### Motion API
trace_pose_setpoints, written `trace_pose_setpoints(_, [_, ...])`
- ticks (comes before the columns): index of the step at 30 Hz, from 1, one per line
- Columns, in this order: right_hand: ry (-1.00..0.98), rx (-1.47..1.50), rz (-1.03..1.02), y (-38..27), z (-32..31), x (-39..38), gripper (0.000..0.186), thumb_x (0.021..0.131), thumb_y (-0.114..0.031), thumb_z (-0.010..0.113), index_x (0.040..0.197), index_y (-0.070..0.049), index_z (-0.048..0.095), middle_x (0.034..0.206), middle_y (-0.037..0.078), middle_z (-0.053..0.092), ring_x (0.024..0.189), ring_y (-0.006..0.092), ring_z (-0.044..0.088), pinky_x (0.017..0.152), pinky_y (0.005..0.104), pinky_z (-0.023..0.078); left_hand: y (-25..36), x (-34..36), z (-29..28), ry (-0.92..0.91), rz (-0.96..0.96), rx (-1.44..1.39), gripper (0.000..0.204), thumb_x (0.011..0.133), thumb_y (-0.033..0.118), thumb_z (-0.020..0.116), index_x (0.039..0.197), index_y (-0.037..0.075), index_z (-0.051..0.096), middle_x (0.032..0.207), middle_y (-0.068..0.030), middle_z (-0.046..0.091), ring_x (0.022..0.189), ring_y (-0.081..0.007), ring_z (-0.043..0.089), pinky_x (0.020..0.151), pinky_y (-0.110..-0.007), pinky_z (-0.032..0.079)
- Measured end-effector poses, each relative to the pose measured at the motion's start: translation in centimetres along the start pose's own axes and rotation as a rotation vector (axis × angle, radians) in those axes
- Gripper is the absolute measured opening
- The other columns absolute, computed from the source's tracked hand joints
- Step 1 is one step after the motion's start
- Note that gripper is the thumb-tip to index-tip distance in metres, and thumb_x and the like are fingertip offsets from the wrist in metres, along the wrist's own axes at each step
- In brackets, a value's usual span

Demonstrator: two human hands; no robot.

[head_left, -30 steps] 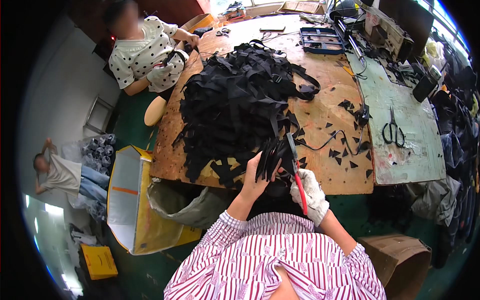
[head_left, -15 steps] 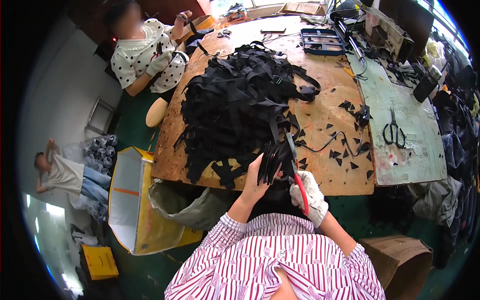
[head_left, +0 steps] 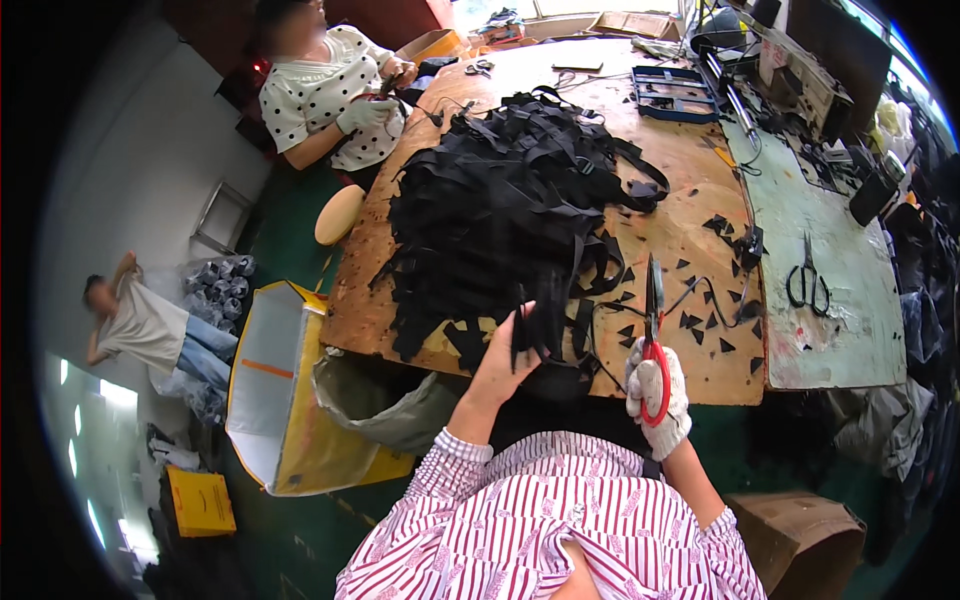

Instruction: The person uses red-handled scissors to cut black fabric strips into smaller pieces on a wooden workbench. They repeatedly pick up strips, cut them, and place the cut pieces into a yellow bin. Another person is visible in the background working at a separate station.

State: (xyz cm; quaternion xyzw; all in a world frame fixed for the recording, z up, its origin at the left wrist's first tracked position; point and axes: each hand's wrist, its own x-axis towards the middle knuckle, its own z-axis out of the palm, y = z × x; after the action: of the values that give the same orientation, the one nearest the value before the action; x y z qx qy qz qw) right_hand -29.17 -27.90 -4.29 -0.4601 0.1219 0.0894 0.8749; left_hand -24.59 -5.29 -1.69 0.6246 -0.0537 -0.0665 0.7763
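Note:
My bare left hand (head_left: 500, 368) is closed on a bundle of black fabric strips (head_left: 540, 325), blurred by motion, at the near edge of the table (head_left: 680, 170). To its right, my gloved right hand (head_left: 660, 400) grips red-handled scissors (head_left: 653, 300), blades pointing away from me and apart from the bundle. Beyond both hands lies a large tangled pile of black straps (head_left: 500, 190), with small black triangular offcuts (head_left: 690, 323) scattered to its right.
A co-worker (head_left: 325, 100) works at the left edge; another person (head_left: 145, 320) appears farther left. A yellow bin (head_left: 255, 410) and grey sack (head_left: 380, 405) stand left of me. Right are a green board (head_left: 830, 350) with black scissors (head_left: 808, 285), a blue tray (head_left: 675, 90) and a cardboard box (head_left: 790, 545).
My right hand and scissors have swung rightward, away from the bundle, with the blades now straighter. The bundle has shifted slightly. The co-worker's hands have come together lower.

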Motion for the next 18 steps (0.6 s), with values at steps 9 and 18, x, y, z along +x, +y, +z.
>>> trace_pose_setpoints(9, [0.024, -0.067, -0.027, 0.2, 0.3, 0.0, 0.032, 0.084, -0.023, 0.060, 0.106, -0.004, 0.046, 0.068, 0.003, 0.049, 0.042, 0.0089, 0.043, 0.037, 0.0212, 0.038, 6.2, 2.7, 0.7, 0.182, 0.514, 0.338, 0.014, 0.091, 0.017, 0.057, 0.093, 0.003, 0.054, 0.089, -0.0064, 0.059, 0.088, -0.0149, 0.054, 0.078, -0.026, 0.042])
trace_pose_setpoints(18, [0.080, -0.039, 0.066, 0.3, 0.3, -0.2, 0.025, 0.083, -0.015, 0.056, 0.103, -0.004, 0.046, 0.065, 0.002, 0.048, 0.040, 0.0093, 0.042, 0.034, 0.0215, 0.036, 0.9, 10.3, -5.1, 0.621, 0.377, 0.009, 0.036, 0.079, 0.004, 0.070, 0.108, 0.003, 0.049, 0.080, -0.0018, 0.058, 0.059, -0.0086, 0.055, 0.049, -0.021, 0.042])
